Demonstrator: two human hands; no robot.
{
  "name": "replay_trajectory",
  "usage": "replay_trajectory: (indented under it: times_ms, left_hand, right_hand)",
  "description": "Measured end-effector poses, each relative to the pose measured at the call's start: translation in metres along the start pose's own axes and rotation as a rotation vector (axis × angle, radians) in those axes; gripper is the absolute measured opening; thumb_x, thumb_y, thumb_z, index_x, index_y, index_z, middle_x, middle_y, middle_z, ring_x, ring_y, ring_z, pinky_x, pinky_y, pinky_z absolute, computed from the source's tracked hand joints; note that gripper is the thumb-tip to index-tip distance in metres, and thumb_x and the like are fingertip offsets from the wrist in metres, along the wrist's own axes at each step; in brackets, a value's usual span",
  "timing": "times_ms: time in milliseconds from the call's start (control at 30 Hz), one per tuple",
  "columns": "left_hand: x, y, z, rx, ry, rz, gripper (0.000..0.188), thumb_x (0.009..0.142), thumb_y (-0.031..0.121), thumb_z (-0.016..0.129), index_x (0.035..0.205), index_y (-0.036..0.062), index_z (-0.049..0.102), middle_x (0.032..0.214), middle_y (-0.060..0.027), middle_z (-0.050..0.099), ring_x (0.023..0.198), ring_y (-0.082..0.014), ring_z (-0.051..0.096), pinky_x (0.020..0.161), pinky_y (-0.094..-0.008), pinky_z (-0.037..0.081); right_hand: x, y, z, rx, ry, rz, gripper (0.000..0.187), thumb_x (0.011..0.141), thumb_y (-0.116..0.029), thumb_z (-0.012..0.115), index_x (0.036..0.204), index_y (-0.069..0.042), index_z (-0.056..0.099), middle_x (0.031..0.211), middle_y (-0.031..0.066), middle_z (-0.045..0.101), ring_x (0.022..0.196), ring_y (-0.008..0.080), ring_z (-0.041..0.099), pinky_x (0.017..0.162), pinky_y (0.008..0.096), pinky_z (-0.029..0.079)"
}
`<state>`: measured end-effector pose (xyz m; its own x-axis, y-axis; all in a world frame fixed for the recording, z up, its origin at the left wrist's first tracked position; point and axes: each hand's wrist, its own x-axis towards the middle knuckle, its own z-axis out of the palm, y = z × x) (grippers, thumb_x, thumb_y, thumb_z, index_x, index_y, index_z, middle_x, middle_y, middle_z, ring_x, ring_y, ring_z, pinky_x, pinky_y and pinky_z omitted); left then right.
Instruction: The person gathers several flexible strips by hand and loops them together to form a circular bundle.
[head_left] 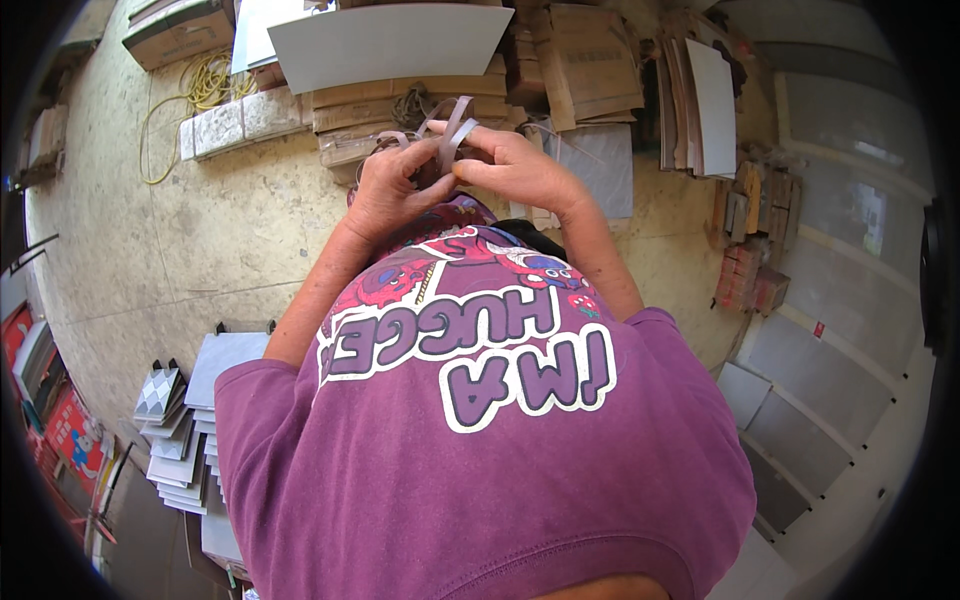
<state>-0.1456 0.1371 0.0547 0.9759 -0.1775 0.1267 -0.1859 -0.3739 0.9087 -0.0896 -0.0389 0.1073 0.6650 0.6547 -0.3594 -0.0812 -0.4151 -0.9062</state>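
Observation:
Out in front of my purple shirt, my left hand (392,188) and my right hand (523,167) meet over a bunch of pale, looped plastic strap (458,132). Both thumbs and forefingers come together on the strap, pinching it from either side. One loop rises above the fingers, and more loops curl by my left knuckles. Where the ends run is hidden behind my hands. Just beyond lie flattened cardboard pieces (350,148), with a dark tangled clump (411,104) on top.
A white panel (390,45) lies over cardboard ahead. A yellow cord (207,82) is coiled on the floor (110,200) beside white wrapped blocks (250,122). Cardboard boxes (590,65) and upright panels (710,110) stand to the right; tile samples (165,395) rise at the left.

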Motion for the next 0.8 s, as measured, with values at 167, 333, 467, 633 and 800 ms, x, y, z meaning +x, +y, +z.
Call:
replay_trajectory:
  times_ms: [167, 333, 467, 633, 800]
  left_hand:
    - [0.0, 0.002, 0.003, -0.1, -0.017, -0.059, 0.012, 0.072, 0.014, 0.068, 0.079, 0.0072, 0.063, 0.06, -0.0076, 0.057, 0.052, -0.0214, 0.056, 0.052, -0.0304, 0.044]
    - [-0.003, 0.002, 0.004, -0.117, -0.159, -0.077, 0.01, 0.073, 0.014, 0.067, 0.076, 0.0069, 0.061, 0.06, -0.0097, 0.057, 0.054, -0.0235, 0.056, 0.052, -0.0312, 0.044]
    - [-0.004, 0.008, 0.002, -0.195, -0.262, -0.017, 0.011, 0.074, 0.015, 0.066, 0.076, 0.0063, 0.059, 0.062, -0.0115, 0.058, 0.055, -0.0269, 0.057, 0.054, -0.0334, 0.045]
    - [-0.009, 0.002, 0.008, -0.218, -0.386, 0.081, 0.011, 0.08, 0.017, 0.061, 0.082, 0.0066, 0.06, 0.072, -0.0126, 0.061, 0.067, -0.0303, 0.061, 0.06, -0.0378, 0.047]
    - [-0.006, 0.005, 0.004, -0.197, -0.454, 0.123, 0.013, 0.083, 0.019, 0.057, 0.084, 0.0056, 0.06, 0.08, -0.014, 0.061, 0.074, -0.0318, 0.061, 0.065, -0.0397, 0.047]
  right_hand:
    - [-0.002, 0.006, 0.001, 0.039, 0.089, -0.004, 0.036, 0.087, -0.013, 0.049, 0.122, -0.004, 0.054, 0.097, 0.0114, 0.064, 0.083, 0.0147, 0.06, 0.074, 0.0277, 0.047]
    - [0.005, 0.029, 0.011, 0.14, 0.2, 0.025, 0.026, 0.091, -0.016, 0.049, 0.105, -0.001, 0.063, 0.076, 0.0039, 0.064, 0.066, 0.0087, 0.056, 0.062, 0.0248, 0.047]
    - [0.004, 0.034, 0.009, 0.174, 0.117, 0.143, 0.027, 0.09, -0.022, 0.053, 0.102, -0.001, 0.065, 0.082, 0.0014, 0.064, 0.071, 0.0081, 0.056, 0.066, 0.0233, 0.047]
    - [0.005, 0.032, 0.007, 0.098, 0.029, 0.244, 0.026, 0.085, -0.023, 0.06, 0.099, -0.002, 0.067, 0.086, 0.0013, 0.065, 0.076, 0.0078, 0.058, 0.07, 0.0228, 0.047]
    - [0.007, 0.023, 0.01, 0.129, 0.066, 0.283, 0.021, 0.08, -0.019, 0.065, 0.093, -0.002, 0.069, 0.082, 0.0011, 0.066, 0.076, 0.0072, 0.058, 0.069, 0.0225, 0.046]
